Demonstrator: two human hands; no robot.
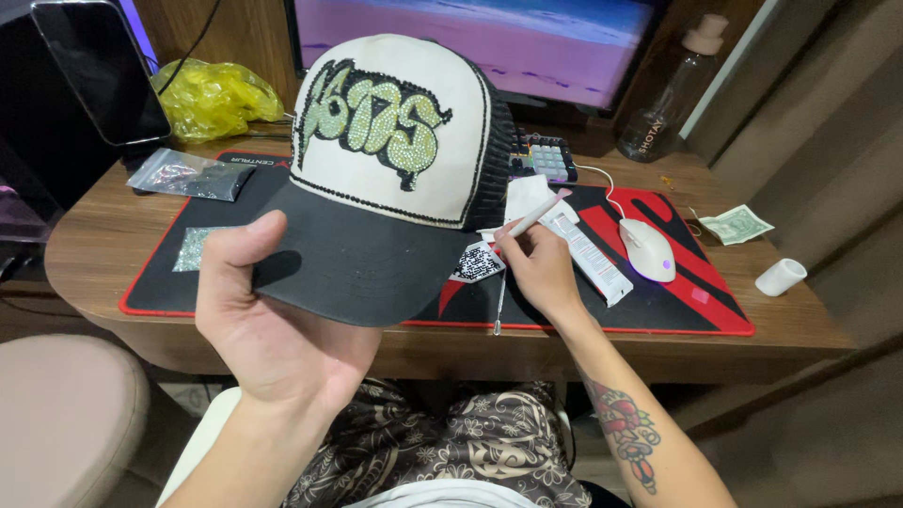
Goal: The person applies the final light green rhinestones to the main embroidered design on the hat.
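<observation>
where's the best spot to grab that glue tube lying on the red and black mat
Take the white glue tube across its narrow width near the flat lower end, coming from above. It lies flat and slanted on the desk mat, and that end is free. The upper end sits close to the right hand, which holds a white pen tool, and the mouse crowds the far side.

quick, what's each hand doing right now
Left hand: closed on the brim of the cap, holding it up.
Right hand: closed on a thin white pen-like tool, over the mat.
</observation>
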